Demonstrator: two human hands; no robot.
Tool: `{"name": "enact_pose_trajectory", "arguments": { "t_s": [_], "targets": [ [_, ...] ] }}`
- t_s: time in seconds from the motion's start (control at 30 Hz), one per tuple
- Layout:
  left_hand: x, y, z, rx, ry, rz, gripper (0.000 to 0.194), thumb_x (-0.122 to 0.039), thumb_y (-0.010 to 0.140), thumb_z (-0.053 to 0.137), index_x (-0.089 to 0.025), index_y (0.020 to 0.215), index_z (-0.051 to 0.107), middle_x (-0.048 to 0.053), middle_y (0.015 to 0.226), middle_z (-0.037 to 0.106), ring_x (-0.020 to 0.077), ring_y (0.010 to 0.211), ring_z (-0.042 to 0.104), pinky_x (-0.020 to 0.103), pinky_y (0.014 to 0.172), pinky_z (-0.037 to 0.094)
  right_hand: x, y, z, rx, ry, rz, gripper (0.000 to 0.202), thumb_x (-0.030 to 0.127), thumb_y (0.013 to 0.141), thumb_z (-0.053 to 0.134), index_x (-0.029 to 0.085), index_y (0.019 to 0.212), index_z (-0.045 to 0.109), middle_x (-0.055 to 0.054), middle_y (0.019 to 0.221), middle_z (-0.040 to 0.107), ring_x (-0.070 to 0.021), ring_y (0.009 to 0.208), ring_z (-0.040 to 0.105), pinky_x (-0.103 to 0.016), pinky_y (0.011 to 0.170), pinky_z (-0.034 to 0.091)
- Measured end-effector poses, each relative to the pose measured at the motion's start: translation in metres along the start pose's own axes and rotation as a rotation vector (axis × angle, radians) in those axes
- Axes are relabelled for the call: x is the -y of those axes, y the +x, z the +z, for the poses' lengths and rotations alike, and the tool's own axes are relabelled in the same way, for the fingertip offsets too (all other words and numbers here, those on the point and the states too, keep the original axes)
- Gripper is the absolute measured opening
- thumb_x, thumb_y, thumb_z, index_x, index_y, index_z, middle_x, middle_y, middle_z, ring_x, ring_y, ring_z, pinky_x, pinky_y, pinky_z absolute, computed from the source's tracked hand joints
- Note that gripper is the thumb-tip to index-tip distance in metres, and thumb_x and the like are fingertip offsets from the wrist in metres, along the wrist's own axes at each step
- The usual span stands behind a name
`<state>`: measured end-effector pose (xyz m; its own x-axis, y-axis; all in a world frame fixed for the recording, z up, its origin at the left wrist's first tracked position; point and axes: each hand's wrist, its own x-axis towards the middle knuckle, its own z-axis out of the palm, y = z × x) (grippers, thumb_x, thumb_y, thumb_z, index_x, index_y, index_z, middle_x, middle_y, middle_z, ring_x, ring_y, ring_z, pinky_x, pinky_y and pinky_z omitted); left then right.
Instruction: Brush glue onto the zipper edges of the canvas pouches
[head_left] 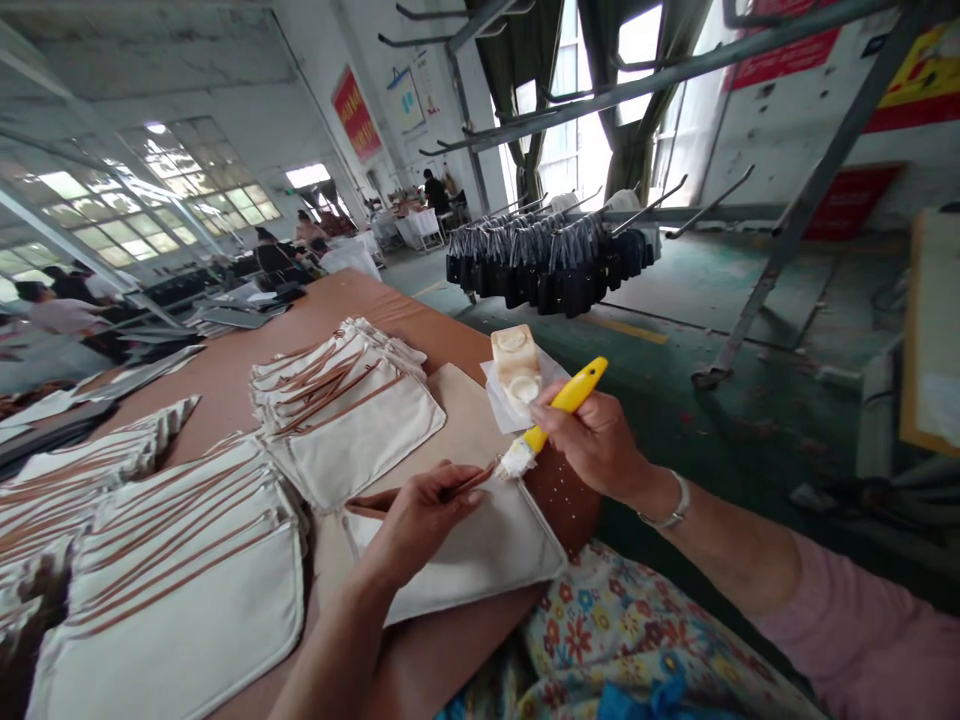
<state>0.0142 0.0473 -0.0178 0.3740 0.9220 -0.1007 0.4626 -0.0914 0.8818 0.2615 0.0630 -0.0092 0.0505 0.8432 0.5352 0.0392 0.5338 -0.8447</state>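
Observation:
My right hand [600,440] is closed round the yellow handle of a brush [566,400]. White paste coats the bristles, which are at the brown edge of a cream fabric piece [480,550]. The fingers of my left hand [424,515] pinch that brown edge near the brush tip. The fabric piece lies at the table's near edge, partly under my left hand. Just beyond the brush stands a cream container [515,360] with white paste at its opening, on a white sheet [501,405].
Layered stacks of cream pieces with brown strips [187,560] [352,400] cover the left of the brown table [360,290]. Dark bags [547,275] hang from a metal rack ahead. Other people sit at far tables.

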Motion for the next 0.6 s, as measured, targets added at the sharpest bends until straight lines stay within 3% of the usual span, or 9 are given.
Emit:
{"name": "enact_pose_trajectory", "arguments": {
  "t_s": [0.1,0.2,0.43,0.53,0.6],
  "targets": [
    [-0.010,-0.007,0.003,0.066,-0.036,-0.005,0.032,-0.043,0.085,0.070,-0.019,0.105,0.078,0.006,0.094,0.068,0.0188,0.087,0.060,0.026,0.076,0.048,0.001,0.000,-0.004,-0.031,-0.121,-0.016,0.021,0.037,0.095,0.060,0.020,0.082,0.063,0.001,0.064,0.057,-0.0155,0.058,0.053,-0.028,0.057,0.040],
    [-0.013,-0.011,0.008,0.059,-0.111,-0.033,0.034,-0.042,0.083,0.073,-0.020,0.108,0.077,0.007,0.102,0.069,0.0211,0.092,0.061,0.027,0.077,0.049,0.007,-0.003,-0.012,-0.088,-0.142,-0.020,0.021,0.035,0.097,0.058,0.021,0.083,0.062,0.001,0.067,0.059,-0.0157,0.060,0.055,-0.028,0.058,0.042],
    [-0.018,-0.021,0.023,0.125,-0.159,-0.070,0.034,-0.042,0.085,0.070,-0.019,0.109,0.077,0.006,0.098,0.066,0.0186,0.086,0.060,0.024,0.069,0.048,0.011,-0.009,-0.008,0.039,-0.245,-0.142,0.021,0.033,0.096,0.057,0.021,0.080,0.063,-0.003,0.077,0.066,-0.0194,0.072,0.062,-0.033,0.073,0.046],
    [-0.027,-0.028,0.025,0.103,-0.146,-0.047,0.033,-0.046,0.087,0.068,-0.019,0.105,0.077,0.005,0.095,0.065,0.0180,0.083,0.060,0.024,0.067,0.047,0.006,-0.004,-0.015,-0.071,-0.239,-0.118,0.020,0.033,0.096,0.057,0.021,0.081,0.063,-0.002,0.075,0.065,-0.0183,0.069,0.060,-0.032,0.069,0.045],
    [-0.032,-0.033,0.027,0.026,-0.052,-0.008,0.032,-0.048,0.088,0.065,-0.019,0.094,0.078,0.004,0.084,0.061,0.0161,0.076,0.058,0.023,0.063,0.044,0.005,0.000,-0.021,-0.164,-0.168,-0.072,0.022,0.036,0.097,0.056,0.021,0.081,0.062,0.000,0.069,0.062,-0.0165,0.062,0.057,-0.030,0.063,0.044]
  ]
}}
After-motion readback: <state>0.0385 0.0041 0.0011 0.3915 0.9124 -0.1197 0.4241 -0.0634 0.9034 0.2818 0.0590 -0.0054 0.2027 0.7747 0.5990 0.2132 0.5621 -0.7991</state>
